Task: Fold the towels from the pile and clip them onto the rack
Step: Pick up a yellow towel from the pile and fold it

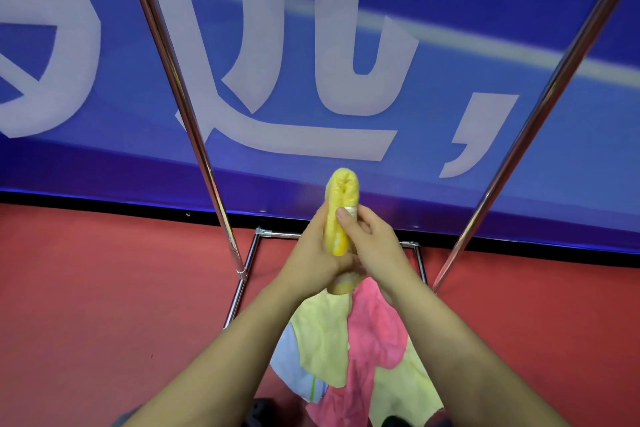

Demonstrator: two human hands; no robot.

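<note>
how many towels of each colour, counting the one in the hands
yellow towel in both hands: 1
pale yellow in the pile: 2
pink: 1
white: 1
total: 5

Blue banner point(450, 28) with large white characters above red floor point(86, 288).

We see bright, even light with only soft shadows. Glare streaks run along the chrome rack poles point(194, 135). Wide-angle distortion splays those poles outward toward the top corners. The blue banner point(450, 45) looks slightly soft and hazy.
</note>
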